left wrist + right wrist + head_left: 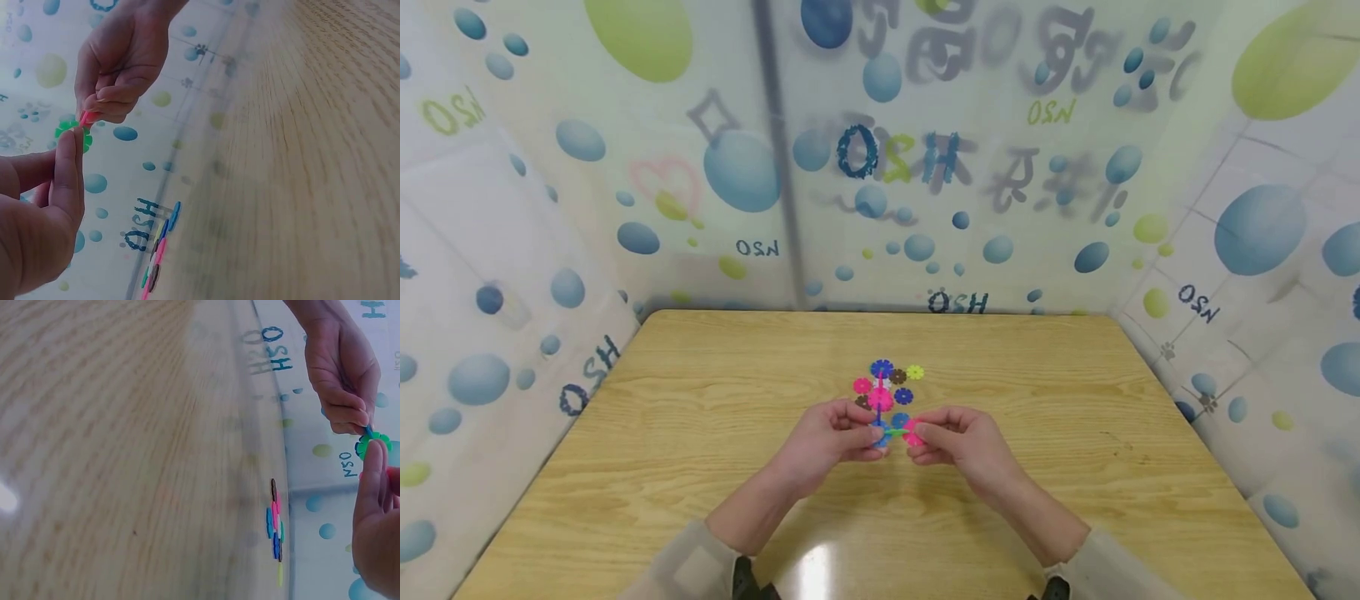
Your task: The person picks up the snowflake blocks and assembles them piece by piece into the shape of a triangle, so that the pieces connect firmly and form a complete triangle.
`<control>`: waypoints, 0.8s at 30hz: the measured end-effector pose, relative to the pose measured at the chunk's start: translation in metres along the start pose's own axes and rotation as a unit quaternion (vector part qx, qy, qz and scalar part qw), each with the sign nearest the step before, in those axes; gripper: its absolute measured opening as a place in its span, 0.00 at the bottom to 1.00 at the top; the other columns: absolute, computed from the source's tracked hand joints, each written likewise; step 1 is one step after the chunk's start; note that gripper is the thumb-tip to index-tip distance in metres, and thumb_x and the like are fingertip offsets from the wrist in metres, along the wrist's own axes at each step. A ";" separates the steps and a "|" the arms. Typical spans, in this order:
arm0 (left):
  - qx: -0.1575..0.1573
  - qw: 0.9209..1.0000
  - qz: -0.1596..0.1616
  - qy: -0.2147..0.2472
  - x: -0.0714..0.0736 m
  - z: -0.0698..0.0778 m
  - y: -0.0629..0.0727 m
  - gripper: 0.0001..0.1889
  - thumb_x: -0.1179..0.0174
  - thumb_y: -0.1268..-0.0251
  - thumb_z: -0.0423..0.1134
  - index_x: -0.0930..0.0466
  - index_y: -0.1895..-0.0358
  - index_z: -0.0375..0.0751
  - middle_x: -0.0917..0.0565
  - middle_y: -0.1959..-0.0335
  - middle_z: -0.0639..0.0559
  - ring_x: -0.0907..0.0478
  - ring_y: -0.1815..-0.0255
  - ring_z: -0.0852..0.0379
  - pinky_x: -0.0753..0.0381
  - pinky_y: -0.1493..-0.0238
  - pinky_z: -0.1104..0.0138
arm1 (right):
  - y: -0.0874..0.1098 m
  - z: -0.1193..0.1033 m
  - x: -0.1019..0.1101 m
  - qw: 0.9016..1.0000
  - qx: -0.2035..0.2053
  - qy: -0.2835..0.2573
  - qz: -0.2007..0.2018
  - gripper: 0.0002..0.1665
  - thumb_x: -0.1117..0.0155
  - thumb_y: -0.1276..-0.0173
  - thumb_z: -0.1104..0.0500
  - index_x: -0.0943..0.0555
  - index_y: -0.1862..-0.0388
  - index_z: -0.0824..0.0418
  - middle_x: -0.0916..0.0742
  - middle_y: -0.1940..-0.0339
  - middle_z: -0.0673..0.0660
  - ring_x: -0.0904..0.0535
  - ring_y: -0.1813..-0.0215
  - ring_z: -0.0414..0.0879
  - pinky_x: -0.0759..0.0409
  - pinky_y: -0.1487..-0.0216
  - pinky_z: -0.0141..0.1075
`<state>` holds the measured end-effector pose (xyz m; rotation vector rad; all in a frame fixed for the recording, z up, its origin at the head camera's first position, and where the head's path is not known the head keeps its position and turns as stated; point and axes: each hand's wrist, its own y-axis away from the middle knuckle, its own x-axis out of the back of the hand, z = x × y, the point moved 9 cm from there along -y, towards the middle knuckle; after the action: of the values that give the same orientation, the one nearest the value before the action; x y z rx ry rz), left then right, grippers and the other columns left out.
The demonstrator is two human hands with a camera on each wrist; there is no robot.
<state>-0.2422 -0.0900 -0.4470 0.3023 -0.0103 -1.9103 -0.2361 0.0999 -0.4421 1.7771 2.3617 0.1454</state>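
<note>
My left hand pinches a light blue notched flower-shaped plastic disc between thumb and fingers. Opposite it, my right hand pinches a pink disc. A green disc bridges the two, seen edge-on from the head and broader in the left wrist view. Above the left fingertips a dark blue disc, also edge-on, lines up with a larger-looking pink disc. Both wrist views show the hands raised over the tabletop, fingertips close together. Fingers partly hide the light blue and pink discs.
Loose discs lie on the wooden table just beyond my hands, among them a yellow disc, a brown disc and a dark blue disc. Patterned curtains with bubble prints enclose the table's back and sides.
</note>
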 end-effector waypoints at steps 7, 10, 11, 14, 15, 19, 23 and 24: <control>0.007 1.000 -0.002 0.002 0.000 -0.002 0.001 0.11 0.35 0.22 0.25 0.24 0.45 0.23 0.13 0.59 0.46 0.07 0.59 0.54 0.05 0.48 0.63 | 0.000 0.004 -0.002 1.000 0.001 -0.014 -0.006 0.17 0.36 0.17 0.66 0.19 0.38 0.77 0.07 0.59 0.57 0.06 0.59 0.43 0.05 0.50 0.38; 0.008 1.000 -0.001 -0.008 0.003 -0.003 0.003 0.12 0.35 0.22 0.27 0.24 0.44 0.23 0.13 0.58 0.46 0.06 0.58 0.52 0.05 0.47 0.62 | 0.001 0.006 -0.005 1.000 -0.003 -0.013 -0.017 0.17 0.36 0.17 0.65 0.20 0.37 0.75 0.07 0.58 0.57 0.06 0.58 0.44 0.05 0.50 0.38; 0.007 1.000 -0.001 -0.010 0.004 -0.003 0.003 0.12 0.35 0.22 0.27 0.24 0.44 0.24 0.13 0.57 0.46 0.06 0.57 0.51 0.05 0.47 0.62 | 0.001 0.007 -0.005 1.000 -0.006 -0.013 -0.021 0.17 0.36 0.17 0.64 0.20 0.37 0.75 0.07 0.58 0.57 0.06 0.58 0.44 0.05 0.49 0.38; 0.002 1.000 -0.004 -0.014 0.005 -0.003 0.005 0.12 0.34 0.22 0.28 0.24 0.44 0.26 0.12 0.58 0.46 0.06 0.56 0.50 0.05 0.47 0.62 | 0.000 0.008 -0.007 1.000 -0.009 -0.010 -0.029 0.17 0.36 0.17 0.64 0.21 0.37 0.73 0.08 0.57 0.57 0.07 0.57 0.45 0.05 0.49 0.37; 0.000 1.000 -0.005 -0.013 0.006 -0.003 0.005 0.12 0.34 0.22 0.28 0.24 0.45 0.26 0.12 0.58 0.46 0.06 0.56 0.50 0.05 0.47 0.62 | 0.000 0.008 -0.007 0.999 -0.009 -0.010 -0.030 0.17 0.36 0.17 0.63 0.21 0.37 0.73 0.08 0.57 0.57 0.07 0.57 0.45 0.05 0.49 0.37; -0.007 1.000 -0.004 -0.012 0.007 -0.003 0.005 0.12 0.33 0.22 0.29 0.24 0.45 0.28 0.11 0.58 0.47 0.06 0.56 0.51 0.05 0.48 0.62 | -0.002 0.008 -0.006 0.999 -0.010 -0.006 -0.032 0.19 0.36 0.17 0.63 0.22 0.35 0.73 0.08 0.55 0.57 0.07 0.56 0.45 0.05 0.48 0.37; -0.009 1.000 0.002 -0.010 0.007 -0.004 0.004 0.12 0.33 0.22 0.29 0.24 0.44 0.28 0.11 0.58 0.48 0.06 0.57 0.53 0.05 0.48 0.62 | -0.003 0.008 -0.002 1.000 -0.013 0.005 -0.026 0.21 0.35 0.17 0.61 0.21 0.34 0.73 0.07 0.52 0.58 0.07 0.55 0.46 0.05 0.48 0.38; -0.010 1.000 0.003 -0.010 0.007 -0.004 0.004 0.13 0.33 0.22 0.29 0.24 0.44 0.28 0.12 0.57 0.47 0.06 0.57 0.54 0.05 0.48 0.62 | -0.004 0.008 -0.001 1.000 -0.013 0.008 -0.025 0.21 0.34 0.17 0.61 0.21 0.34 0.73 0.07 0.52 0.58 0.07 0.54 0.47 0.05 0.47 0.38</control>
<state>-0.2398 -0.0973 -0.4517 0.2693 -0.0051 -1.9062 -0.2379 0.0974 -0.4503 1.7102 2.4013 0.1842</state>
